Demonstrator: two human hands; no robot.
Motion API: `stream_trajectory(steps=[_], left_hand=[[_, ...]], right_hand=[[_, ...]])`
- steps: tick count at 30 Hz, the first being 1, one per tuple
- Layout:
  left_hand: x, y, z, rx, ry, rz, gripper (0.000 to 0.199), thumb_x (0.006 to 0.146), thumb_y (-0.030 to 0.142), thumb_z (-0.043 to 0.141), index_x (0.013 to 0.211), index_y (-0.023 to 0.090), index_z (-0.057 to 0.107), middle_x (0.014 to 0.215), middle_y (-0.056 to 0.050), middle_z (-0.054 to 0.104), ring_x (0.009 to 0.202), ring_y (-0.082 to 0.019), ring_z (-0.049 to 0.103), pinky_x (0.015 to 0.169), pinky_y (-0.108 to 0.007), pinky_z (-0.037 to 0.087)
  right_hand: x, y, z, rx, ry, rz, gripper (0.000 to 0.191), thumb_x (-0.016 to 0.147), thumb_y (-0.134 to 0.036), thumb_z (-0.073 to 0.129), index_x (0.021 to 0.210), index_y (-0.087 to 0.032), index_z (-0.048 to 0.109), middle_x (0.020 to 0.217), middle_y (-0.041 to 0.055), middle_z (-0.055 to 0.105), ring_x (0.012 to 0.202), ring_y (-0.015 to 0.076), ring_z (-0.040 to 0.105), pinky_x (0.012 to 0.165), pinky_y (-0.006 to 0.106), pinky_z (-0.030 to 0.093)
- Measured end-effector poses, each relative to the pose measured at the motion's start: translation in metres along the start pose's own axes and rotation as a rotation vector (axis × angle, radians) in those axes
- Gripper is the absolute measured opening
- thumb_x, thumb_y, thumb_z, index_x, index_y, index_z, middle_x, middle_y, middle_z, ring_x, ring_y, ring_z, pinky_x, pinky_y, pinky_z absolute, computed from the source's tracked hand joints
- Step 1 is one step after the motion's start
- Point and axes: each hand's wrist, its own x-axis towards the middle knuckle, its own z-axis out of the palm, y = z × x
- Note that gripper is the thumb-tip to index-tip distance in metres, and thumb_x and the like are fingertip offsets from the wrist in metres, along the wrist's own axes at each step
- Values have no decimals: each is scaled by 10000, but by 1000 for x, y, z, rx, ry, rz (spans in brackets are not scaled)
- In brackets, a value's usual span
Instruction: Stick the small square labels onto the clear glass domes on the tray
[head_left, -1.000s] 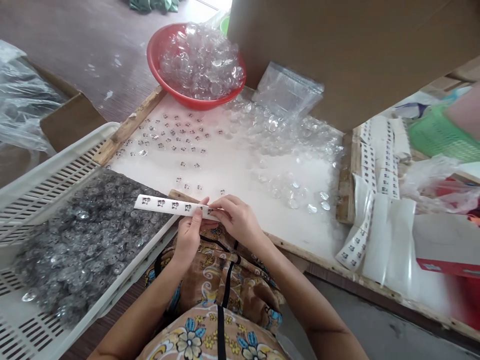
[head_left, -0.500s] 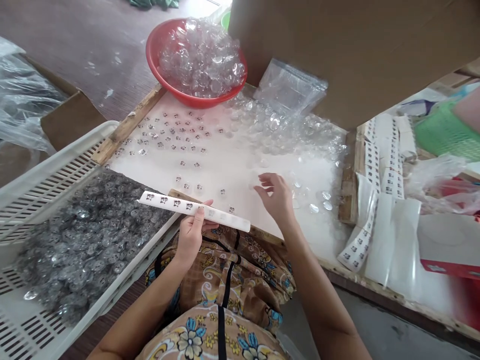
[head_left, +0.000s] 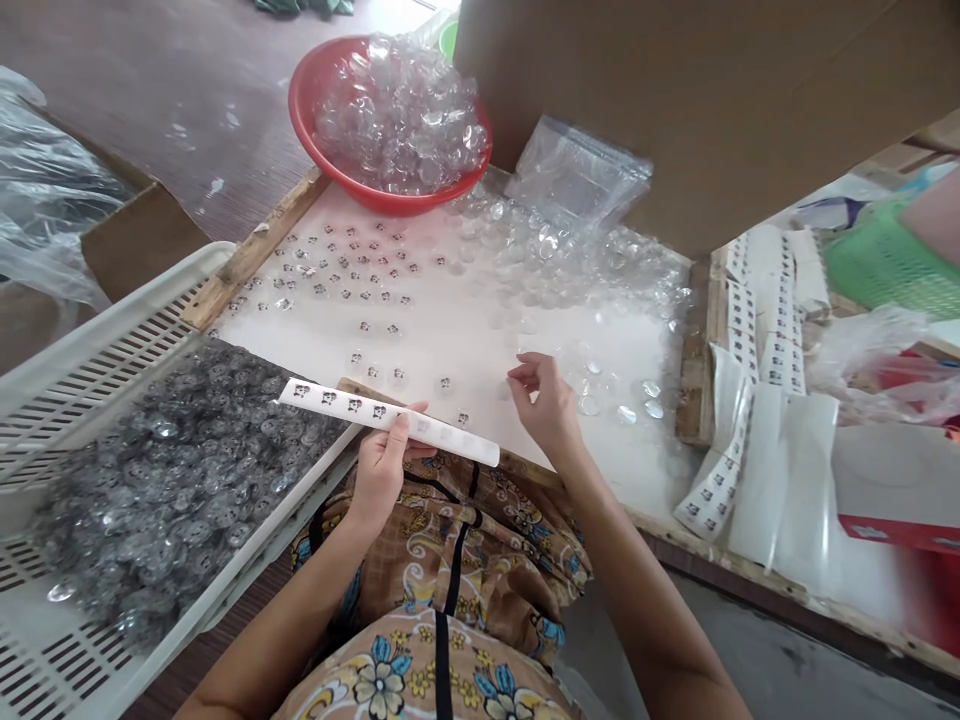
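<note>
A white sticker strip (head_left: 341, 402) with small black panda prints is held in my left hand (head_left: 384, 462), thumb on top, above the front edge of the white board (head_left: 465, 330). Over the board, right of the strip, my right hand (head_left: 546, 402) has its thumb and index finger pinched together; whatever may be between them is too small to make out. Clear round discs (head_left: 589, 405) lie just right of that hand. Panda-printed discs (head_left: 365, 262) are spread over the left part of the board.
A red basin (head_left: 300, 110) heaped with clear discs stands at the back. At left, a white slotted crate (head_left: 150, 305) holds many printed pieces. A clear plastic bag (head_left: 577, 175) leans by the cardboard (head_left: 697, 100). More sticker strips (head_left: 720, 490) lie at right.
My right hand has shifted slightly down and left, and its thumb and index finger have closed together. My left hand and the strip are almost unmoved.
</note>
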Motion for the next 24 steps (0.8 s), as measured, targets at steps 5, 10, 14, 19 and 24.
stream_trajectory(steps=[5,10,14,19,24], left_hand=[[-1,1,1,15,-14,6,578,907,539,595,1256,87,683,972,-128,763,877,-255,735,698,-323,630],[-2,1,1,18,10,6,580,898,549,601,1222,79,702,956,-130,766,849,-252,735,673,-319,628],[-1,1,2,19,-1,1,582,897,553,598,1217,79,704,946,-126,769,828,-245,735,670,-318,624],[1,3,4,20,12,0,591,885,560,610,1205,73,708,902,-118,771,808,-239,737,672,-313,620],[0,3,3,16,2,3,570,892,550,607,1196,81,715,924,-121,772,790,-237,737,661,-312,618]], right_hand=[[22,16,-10,-192,85,-17,542,868,-225,555,1388,-229,403,1187,158,639,1100,311,599,893,524,516],[36,26,-4,-200,-41,-33,621,837,-153,540,1432,-222,376,1123,141,643,1043,305,593,872,518,516],[29,18,2,-214,10,-113,601,848,-128,519,1427,-221,393,1093,130,617,1012,288,561,854,483,516],[22,6,9,-322,-17,-180,533,854,-38,401,1355,-198,487,1048,139,608,982,282,541,853,472,502],[7,-1,4,-156,-149,-200,543,861,-75,431,1384,-220,434,1010,103,632,964,258,574,840,441,523]])
